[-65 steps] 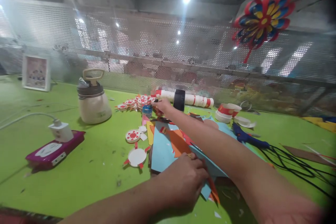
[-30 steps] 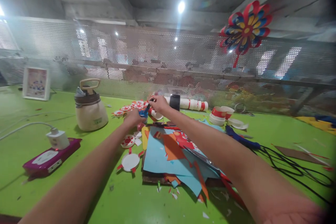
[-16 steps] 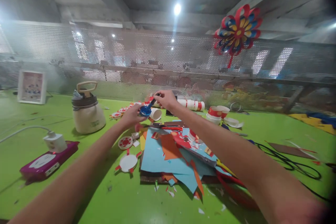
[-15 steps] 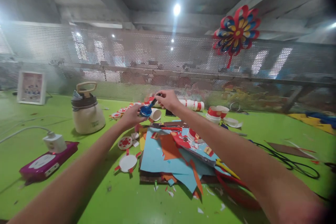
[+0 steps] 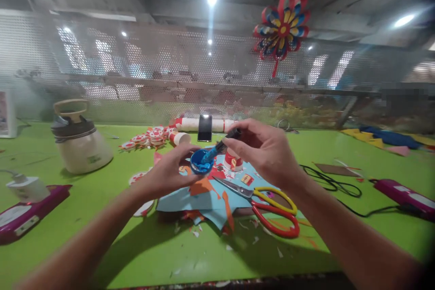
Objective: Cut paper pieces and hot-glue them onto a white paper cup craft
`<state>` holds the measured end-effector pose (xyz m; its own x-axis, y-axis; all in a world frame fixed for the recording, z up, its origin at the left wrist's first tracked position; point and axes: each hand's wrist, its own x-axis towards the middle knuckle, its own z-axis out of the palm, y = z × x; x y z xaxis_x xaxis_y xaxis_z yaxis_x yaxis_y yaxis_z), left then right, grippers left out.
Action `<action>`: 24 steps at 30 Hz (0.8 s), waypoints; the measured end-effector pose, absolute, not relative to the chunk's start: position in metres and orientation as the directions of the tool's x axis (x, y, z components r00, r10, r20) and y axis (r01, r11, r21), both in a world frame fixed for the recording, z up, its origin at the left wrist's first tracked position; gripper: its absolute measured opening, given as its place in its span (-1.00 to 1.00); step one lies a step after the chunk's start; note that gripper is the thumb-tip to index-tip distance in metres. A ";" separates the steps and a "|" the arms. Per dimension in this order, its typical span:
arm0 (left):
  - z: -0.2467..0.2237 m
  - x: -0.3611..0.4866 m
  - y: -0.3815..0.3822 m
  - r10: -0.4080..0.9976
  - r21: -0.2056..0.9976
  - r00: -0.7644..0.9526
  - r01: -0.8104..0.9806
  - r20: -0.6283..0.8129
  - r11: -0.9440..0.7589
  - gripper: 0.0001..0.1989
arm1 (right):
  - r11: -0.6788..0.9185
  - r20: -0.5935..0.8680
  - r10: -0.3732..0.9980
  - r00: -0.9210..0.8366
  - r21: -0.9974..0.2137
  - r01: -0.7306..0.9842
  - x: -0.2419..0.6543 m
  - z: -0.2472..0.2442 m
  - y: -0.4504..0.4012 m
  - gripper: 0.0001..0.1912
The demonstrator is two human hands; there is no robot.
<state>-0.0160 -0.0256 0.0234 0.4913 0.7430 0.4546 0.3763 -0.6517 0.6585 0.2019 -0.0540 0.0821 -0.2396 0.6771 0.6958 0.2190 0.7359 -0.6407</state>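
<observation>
Tilted toward the camera, a small blue cup (image 5: 200, 166) with blue stuff inside is gripped by my left hand (image 5: 173, 167). My right hand (image 5: 263, 149) pinches the black end of a brush-like tool (image 5: 220, 146), whose blue-coated tip is inside the cup. Below both hands lie light blue paper sheets (image 5: 176, 199) with orange scraps. Scissors (image 5: 258, 199) with one yellow and one red handle rest on the papers, near my right hand. A red and white paper cup (image 5: 233, 161) stands just behind, partly covered by my right hand.
A cream bottle (image 5: 81, 147) and a purple power strip (image 5: 20, 217) are at the left. Behind my hands are a phone (image 5: 205, 128), a white-red roll (image 5: 190, 124) and patterned paper discs (image 5: 149, 137). Black cable (image 5: 335, 186) lies at the right. A paper flower (image 5: 283, 29) hangs above.
Both hands have come closer with the cup and the tool. The view has shifted right, uncovering the scissors, the phone and a second purple strip at the right.
</observation>
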 end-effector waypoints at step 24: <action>0.012 -0.001 -0.041 0.667 0.535 0.671 0.452 0.324 -0.714 -0.52 | 0.892 0.545 0.452 -0.706 -0.289 0.348 0.261 0.078 -0.075 -0.85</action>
